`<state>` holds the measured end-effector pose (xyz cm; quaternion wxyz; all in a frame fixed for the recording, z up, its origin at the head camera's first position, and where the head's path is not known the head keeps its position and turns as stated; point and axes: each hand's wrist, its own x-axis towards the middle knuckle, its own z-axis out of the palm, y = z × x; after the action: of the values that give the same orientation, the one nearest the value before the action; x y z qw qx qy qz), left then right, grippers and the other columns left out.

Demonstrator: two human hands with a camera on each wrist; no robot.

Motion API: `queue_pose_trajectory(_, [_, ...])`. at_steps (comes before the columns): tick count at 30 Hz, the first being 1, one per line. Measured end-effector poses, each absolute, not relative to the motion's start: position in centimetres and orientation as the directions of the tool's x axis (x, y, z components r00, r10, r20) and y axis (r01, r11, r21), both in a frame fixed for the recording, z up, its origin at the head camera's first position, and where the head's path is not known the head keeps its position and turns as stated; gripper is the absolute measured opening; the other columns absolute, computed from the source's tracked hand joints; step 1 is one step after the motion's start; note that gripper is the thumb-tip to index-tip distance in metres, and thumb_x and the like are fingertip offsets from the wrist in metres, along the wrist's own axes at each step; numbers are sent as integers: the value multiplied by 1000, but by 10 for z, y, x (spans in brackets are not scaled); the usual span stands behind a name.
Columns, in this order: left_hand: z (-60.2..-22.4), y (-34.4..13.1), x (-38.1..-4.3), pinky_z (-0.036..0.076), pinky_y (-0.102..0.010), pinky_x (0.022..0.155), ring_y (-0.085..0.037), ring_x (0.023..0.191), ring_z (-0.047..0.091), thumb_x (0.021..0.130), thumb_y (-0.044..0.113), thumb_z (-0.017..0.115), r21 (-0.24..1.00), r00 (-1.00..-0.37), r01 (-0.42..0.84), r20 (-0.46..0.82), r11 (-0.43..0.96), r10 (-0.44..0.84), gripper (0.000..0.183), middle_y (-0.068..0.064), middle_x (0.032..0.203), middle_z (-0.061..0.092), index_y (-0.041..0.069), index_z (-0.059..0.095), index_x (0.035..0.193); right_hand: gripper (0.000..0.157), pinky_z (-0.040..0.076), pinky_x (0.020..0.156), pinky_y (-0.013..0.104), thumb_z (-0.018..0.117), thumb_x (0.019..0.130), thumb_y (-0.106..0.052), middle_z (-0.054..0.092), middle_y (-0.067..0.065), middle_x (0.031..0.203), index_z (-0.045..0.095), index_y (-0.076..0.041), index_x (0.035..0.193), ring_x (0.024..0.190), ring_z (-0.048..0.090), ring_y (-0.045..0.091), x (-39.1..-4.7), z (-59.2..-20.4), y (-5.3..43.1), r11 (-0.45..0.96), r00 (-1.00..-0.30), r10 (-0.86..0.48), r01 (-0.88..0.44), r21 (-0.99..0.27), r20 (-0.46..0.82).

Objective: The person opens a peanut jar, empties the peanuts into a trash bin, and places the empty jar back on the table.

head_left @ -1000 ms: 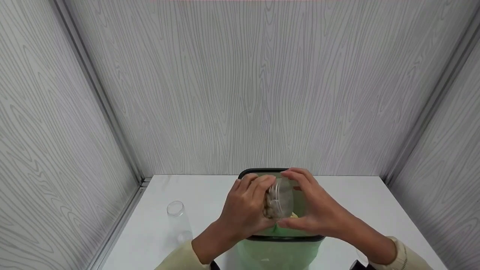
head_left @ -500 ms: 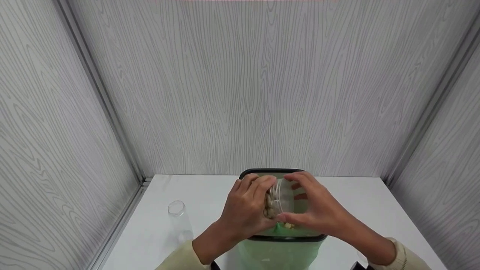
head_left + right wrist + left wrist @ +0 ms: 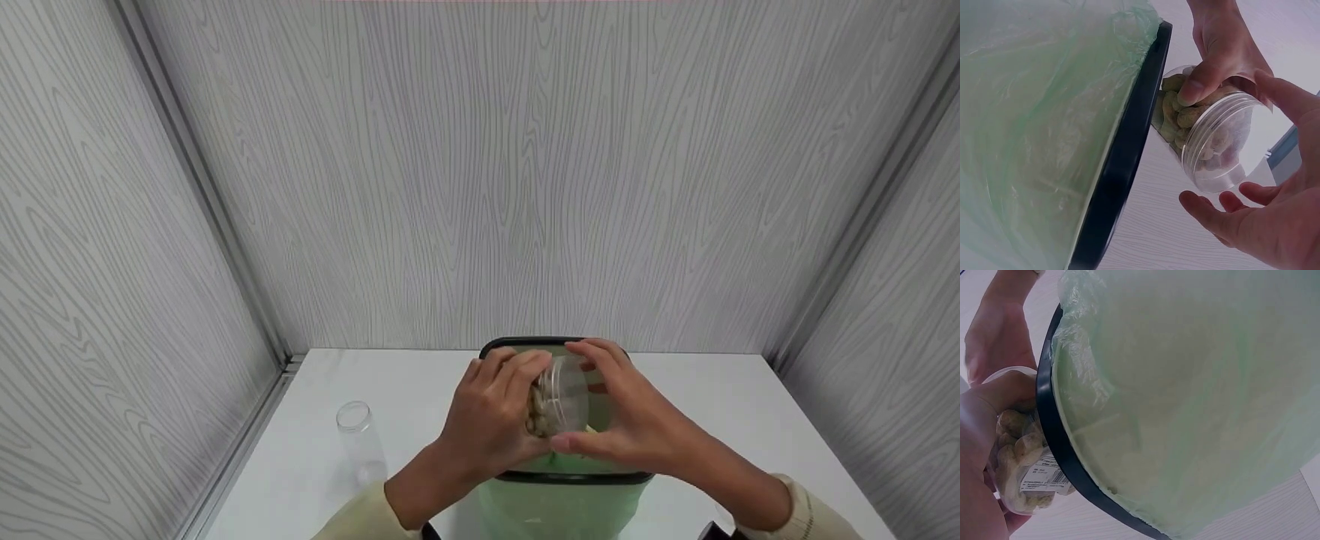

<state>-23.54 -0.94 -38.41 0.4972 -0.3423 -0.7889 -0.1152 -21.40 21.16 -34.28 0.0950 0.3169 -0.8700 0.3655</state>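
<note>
My left hand (image 3: 487,409) grips a clear plastic jar (image 3: 1202,124) lying on its side, held above a green-lined bin (image 3: 562,514). Brown, lumpy pieces that look like unshelled peanuts fill much of it, and a white barcode label (image 3: 1044,475) shows on its side. A clear screw lid (image 3: 1241,140) closes the end facing right. Around this lid my right hand (image 3: 645,424) is spread, thumb and fingers curving past its edge. In the right wrist view the lower fingertips (image 3: 1188,199) stand just off the lid's rim.
The bin's black rim (image 3: 577,478) runs close below the hands, with green bag film inside. At the left, a tall clear container (image 3: 360,442) stands on the white table (image 3: 427,382). Wood-patterned panels (image 3: 480,172) enclose the back and sides.
My right hand has shifted slightly about the lid, its fingers and thumb moving round the edge and loosening again. My left hand and the jar stay nearly in place.
</note>
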Motion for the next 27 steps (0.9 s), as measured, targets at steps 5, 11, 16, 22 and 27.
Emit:
queue_pose_trajectory(5, [-386, -9, -236, 51, -33, 80, -20, 107, 62, 68, 59, 89, -168, -267, 645, 865, 746, 425, 83, 0, 124, 70, 11, 64, 131, 82, 61, 91, 38, 82, 87, -47, 52, 9, 146, 47, -7, 150, 119, 64, 24, -216, -342, 211, 537, -814, -452, -574, -618, 364])
queue_pose_trajectory(11, [-386, -10, -234, 52, -33, 81, -20, 108, 62, 60, 65, 92, -174, -273, 647, 856, 743, 439, 94, -1, 125, 70, 11, 63, 132, 82, 58, 99, 45, 87, 84, -32, 47, 7, 149, 44, -10, 151, 131, 57, 25, -216, -342, 215, 508, -749, -527, -656, -558, 401])
queue_pose_trajectory(16, [-384, -9, -232, 52, -33, 82, -20, 109, 62, 57, 61, 94, -167, -285, 646, 852, 745, 439, 95, -1, 125, 70, 11, 64, 132, 93, 53, 108, 47, 92, 77, -18, 39, 4, 157, 39, -14, 154, 143, 45, 19, -214, -340, 217, 523, -719, -568, -691, -498, 400])
queue_pose_trajectory(22, [-385, -8, -232, 52, -32, 82, -19, 108, 62, 65, 58, 90, -151, -290, 647, 857, 747, 425, 85, 1, 125, 70, 11, 64, 131, 95, 56, 103, 45, 90, 80, -40, 42, 5, 157, 39, -13, 155, 136, 53, 22, -212, -340, 214, 546, -776, -492, -628, -554, 394])
queue_pose_trajectory(27, [-384, -7, -233, 52, -32, 80, -19, 107, 62, 65, 55, 91, -163, -271, 646, 864, 746, 424, 84, 1, 123, 70, 11, 64, 131, 84, 60, 93, 41, 80, 88, -49, 51, 12, 147, 44, -7, 152, 123, 62, 26, -212, -338, 214, 545, -827, -453, -552, -632, 332])
